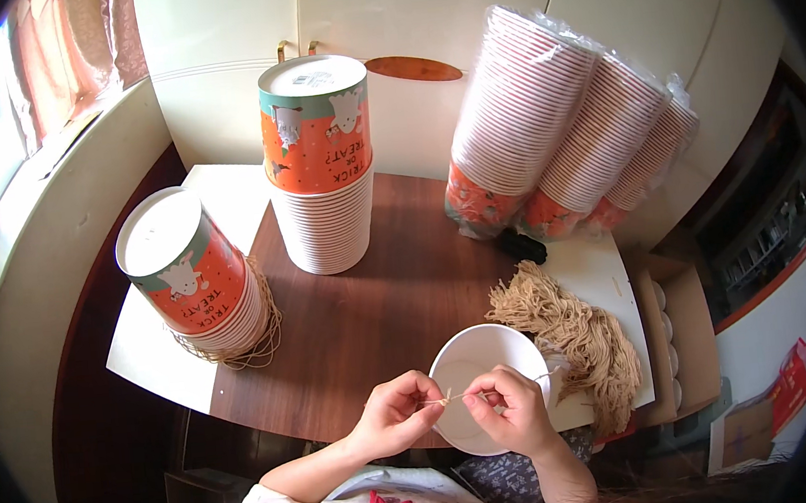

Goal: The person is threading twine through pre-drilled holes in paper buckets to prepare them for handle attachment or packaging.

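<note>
Pinched between the fingertips of my left hand (400,413) and my right hand (513,409) is a thin tan string (452,399). A small knot or loop shows in it beside my left fingers, and a loose end sticks out past my right hand. Just beneath both hands is a white paper bucket (501,343), its open mouth facing up at the table's near edge; my hands hide part of it. To its right lies a thick bundle of tan string (563,324), with strands hanging toward the near edge.
Upside-down orange printed buckets form a tall stack (320,163) at the back and a shorter stack (189,270) at the left, ringed by loose string (271,335). Plastic-wrapped bucket stacks (524,97) lean back right, near a black object (523,247). A cardboard box (690,336) stands beyond the table.
</note>
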A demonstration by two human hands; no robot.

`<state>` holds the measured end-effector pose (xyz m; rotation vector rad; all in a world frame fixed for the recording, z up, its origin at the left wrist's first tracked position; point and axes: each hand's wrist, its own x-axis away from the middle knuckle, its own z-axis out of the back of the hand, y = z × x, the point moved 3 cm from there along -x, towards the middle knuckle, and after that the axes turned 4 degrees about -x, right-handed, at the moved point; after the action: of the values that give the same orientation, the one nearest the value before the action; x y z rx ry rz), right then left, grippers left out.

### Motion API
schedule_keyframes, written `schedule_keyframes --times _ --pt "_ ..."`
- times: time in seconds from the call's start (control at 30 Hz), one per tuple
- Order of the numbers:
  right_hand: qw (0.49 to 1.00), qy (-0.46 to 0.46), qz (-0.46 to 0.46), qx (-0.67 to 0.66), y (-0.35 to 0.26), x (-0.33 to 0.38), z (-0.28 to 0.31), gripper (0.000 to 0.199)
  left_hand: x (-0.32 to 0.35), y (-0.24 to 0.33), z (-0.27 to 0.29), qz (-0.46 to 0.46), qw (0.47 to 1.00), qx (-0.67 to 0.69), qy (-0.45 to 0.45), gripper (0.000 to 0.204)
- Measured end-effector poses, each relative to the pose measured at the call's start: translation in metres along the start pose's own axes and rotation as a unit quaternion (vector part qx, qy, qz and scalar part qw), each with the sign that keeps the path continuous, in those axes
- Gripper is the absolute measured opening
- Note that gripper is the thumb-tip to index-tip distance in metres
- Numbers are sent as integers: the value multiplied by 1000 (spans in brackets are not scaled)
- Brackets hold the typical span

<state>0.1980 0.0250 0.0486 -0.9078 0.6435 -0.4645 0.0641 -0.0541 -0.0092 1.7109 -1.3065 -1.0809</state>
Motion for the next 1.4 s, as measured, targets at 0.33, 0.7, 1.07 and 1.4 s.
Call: schedule_keyframes --times 0.33,0.7,1.07,1.4 --pt "1000 15 12 -5 -3 1 4 6 -3 1 -2 -48 996 -70 5 5" --pt "999 22 28 -7 -2 2 4 7 -6 4 -2 -83 976 -200 8 7" --pt "1000 -13 -8 -21 -2 -2 3 12 -6 7 -3 -110 965 -238 26 6" --pt "997 -10 -27 -69 3 -2 2 5 -9 2 -2 -100 968 -228 17 9"
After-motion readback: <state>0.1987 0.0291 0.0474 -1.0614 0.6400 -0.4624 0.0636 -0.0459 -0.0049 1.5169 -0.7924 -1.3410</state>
